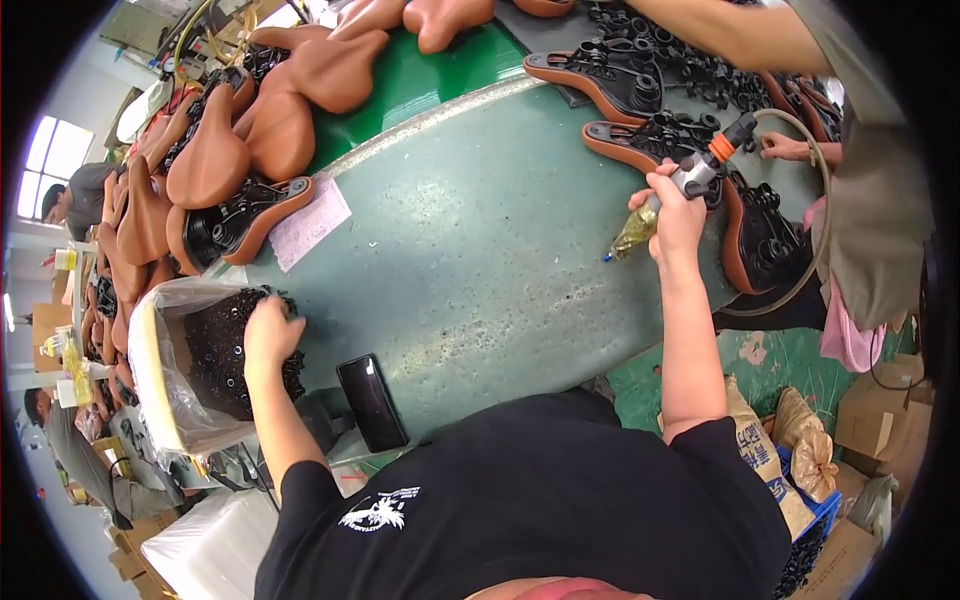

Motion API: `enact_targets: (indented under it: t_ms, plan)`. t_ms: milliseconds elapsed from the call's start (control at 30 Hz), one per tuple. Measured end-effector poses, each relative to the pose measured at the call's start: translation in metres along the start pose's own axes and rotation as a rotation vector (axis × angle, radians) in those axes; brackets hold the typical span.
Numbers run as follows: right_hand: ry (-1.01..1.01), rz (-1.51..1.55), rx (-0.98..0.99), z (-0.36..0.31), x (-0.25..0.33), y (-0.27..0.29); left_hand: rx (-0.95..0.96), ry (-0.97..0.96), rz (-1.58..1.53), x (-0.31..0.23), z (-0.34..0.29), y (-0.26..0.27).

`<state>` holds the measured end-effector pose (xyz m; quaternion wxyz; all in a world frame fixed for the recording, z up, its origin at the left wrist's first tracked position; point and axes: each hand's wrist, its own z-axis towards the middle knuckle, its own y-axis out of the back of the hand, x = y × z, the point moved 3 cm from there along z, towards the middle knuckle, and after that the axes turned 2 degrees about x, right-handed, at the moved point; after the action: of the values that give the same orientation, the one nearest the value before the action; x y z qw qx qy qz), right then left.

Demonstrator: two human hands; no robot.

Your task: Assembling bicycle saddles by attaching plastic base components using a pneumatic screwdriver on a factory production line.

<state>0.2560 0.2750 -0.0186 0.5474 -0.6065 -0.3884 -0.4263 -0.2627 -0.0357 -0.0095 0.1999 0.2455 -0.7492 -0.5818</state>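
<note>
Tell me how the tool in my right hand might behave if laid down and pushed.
The tool may feel heavy, given its metallic-looking body. Its rounded shape could let it roll, though the curved hose at its end would probably tug back.

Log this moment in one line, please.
left hand: at bin of black parts; right hand: gripping tool; phone: at table edge; brown saddles: both sides

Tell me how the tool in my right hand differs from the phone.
The tool is gripped in your right hand, while the phone lies untouched near the edge of the table. The tool is rounded, with grey metal and an orange ring; the phone is a flat slab. The tool has a hose; the phone shows no cord. Both have black on them.
</note>
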Motion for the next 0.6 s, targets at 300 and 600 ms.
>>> enact_targets:
  t_ms: [300,600]
  plan:
    - [-0.095,0.017,0.151,-0.02,-0.022,-0.034,-0.264,-0.001,-0.172,0.037,-0.038,-0.045]
    - [-0.576,-0.257,0.858,-0.158,-0.005,-0.006,-0.347,-0.07,-0.028,0.058,-0.015,-0.054]
